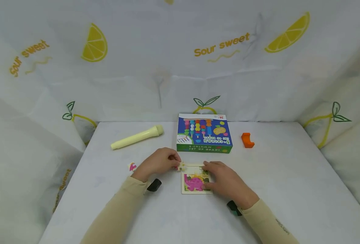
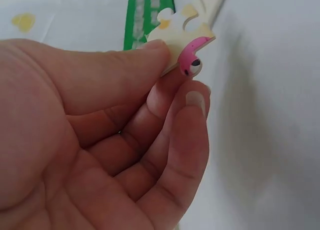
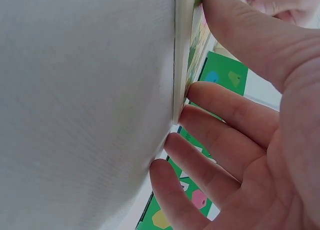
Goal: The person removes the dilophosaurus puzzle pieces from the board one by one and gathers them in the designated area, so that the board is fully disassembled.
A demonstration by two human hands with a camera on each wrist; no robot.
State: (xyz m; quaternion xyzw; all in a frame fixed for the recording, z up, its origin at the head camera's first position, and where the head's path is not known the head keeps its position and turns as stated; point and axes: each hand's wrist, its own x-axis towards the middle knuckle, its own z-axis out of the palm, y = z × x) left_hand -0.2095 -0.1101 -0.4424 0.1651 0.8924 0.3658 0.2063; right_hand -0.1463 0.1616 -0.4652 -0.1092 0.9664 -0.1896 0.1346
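Observation:
Thumb and forefinger of my left hand (image 1: 161, 163) pinch a jigsaw piece (image 2: 172, 37), cream with a pink part and a dark eye. In the head view the piece is at the far left corner of a small square puzzle board (image 1: 182, 189). A pink dinosaur picture (image 1: 194, 183) fills the board's near part; pale bare backing shows at its far left. My right hand (image 1: 230, 183) rests along the board's right side, thumb on the picture and fingertips against the edge, fingers loosely extended. Another jigsaw piece (image 1: 132, 166) lies left of my left wrist.
A blue and green bead-set box (image 1: 204, 134) lies just beyond the board. Farther left is a pale yellow tube (image 1: 137, 137); an orange curved block (image 1: 247, 140) stands right of the box. A white printed cloth (image 1: 155, 81) hangs behind the table.

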